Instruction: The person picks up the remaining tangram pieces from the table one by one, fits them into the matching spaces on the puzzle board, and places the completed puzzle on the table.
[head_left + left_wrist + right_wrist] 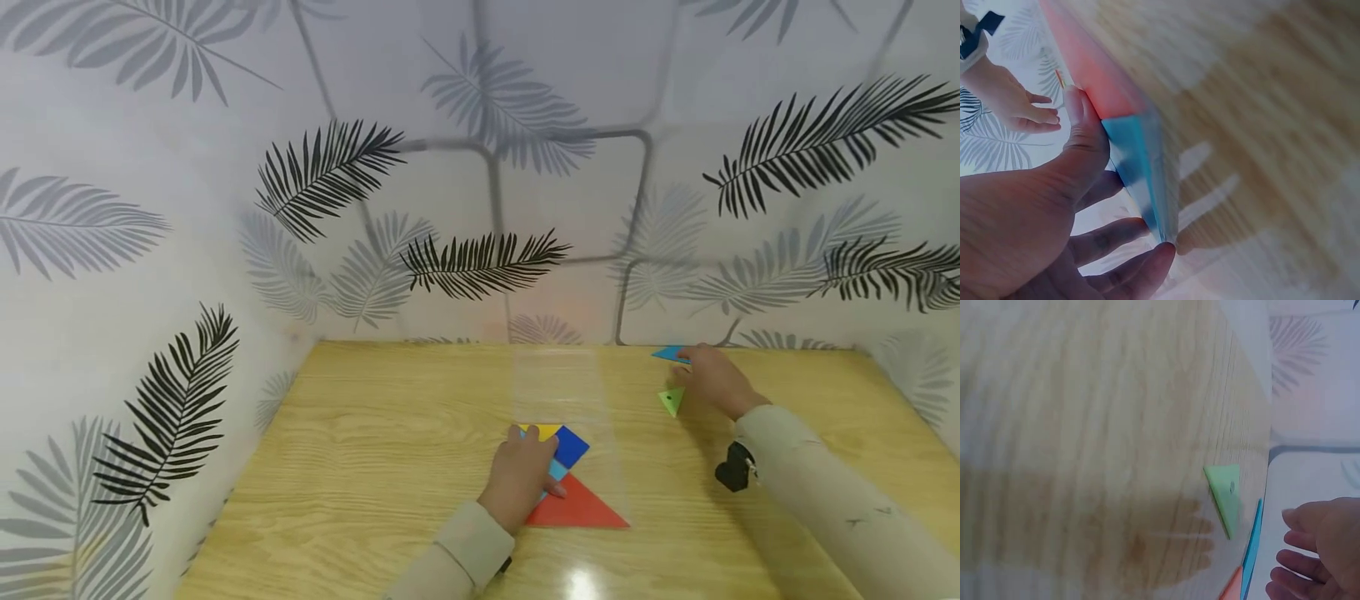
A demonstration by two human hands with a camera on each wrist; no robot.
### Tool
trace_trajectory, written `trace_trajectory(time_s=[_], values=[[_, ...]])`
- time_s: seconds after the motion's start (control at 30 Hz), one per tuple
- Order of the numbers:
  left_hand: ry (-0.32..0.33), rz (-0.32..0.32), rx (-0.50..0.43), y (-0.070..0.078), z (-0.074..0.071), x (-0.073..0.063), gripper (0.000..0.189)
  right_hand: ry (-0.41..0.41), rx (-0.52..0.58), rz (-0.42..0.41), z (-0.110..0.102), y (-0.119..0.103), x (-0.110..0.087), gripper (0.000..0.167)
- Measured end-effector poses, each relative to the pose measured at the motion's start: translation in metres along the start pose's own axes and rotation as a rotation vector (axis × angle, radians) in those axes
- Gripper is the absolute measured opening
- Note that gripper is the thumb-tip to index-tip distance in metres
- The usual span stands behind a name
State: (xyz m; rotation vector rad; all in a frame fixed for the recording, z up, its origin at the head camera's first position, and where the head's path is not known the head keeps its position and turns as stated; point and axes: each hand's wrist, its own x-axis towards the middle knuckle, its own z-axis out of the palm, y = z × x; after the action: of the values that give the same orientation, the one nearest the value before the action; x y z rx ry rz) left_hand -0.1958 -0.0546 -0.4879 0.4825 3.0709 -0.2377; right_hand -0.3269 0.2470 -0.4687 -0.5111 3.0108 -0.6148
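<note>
Flat coloured tangram pieces lie on the wooden table. My left hand (521,473) rests over a cluster of them, thumb and fingers spread. Around it show a yellow piece (546,431), a dark blue piece (572,448), a light blue piece (1127,147) and a large red triangle (577,507). The left thumb lies by the seam between red and light blue; the palm hides part of the cluster. At the back right, my right hand (716,379) hovers by a blue piece (667,354), fingers loosely bent. Nearby lie a green triangle (1227,497) with a dark spot and an orange-red piece (1232,586).
A pale translucent strip (562,379) runs along the table (375,433) from the back edge beneath the cluster. Behind the table hangs a white leaf-patterned curtain (435,200), close to the back edge; it also covers the left side.
</note>
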Motion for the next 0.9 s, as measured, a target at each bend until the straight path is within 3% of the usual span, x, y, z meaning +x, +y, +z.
trace_trajectory(time_s=[0.3, 0.57, 0.77, 0.9], values=[[-0.012, -0.012, 0.026, 0.0, -0.001, -0.001, 0.074, 0.018, -0.129, -0.047, -0.004, 0.012, 0.027, 0.034], [0.015, 0.01, 0.045, -0.001, -0.001, -0.002, 0.071, -0.062, -0.114, -0.001, -0.002, 0.02, 0.031, 0.04], [0.033, 0.015, 0.048, -0.001, 0.0, -0.002, 0.068, -0.023, -0.12, 0.001, 0.004, 0.032, 0.035, 0.031], [0.032, 0.016, 0.05, -0.001, -0.001, -0.003, 0.068, -0.025, -0.122, -0.013, 0.007, 0.033, 0.037, 0.035]])
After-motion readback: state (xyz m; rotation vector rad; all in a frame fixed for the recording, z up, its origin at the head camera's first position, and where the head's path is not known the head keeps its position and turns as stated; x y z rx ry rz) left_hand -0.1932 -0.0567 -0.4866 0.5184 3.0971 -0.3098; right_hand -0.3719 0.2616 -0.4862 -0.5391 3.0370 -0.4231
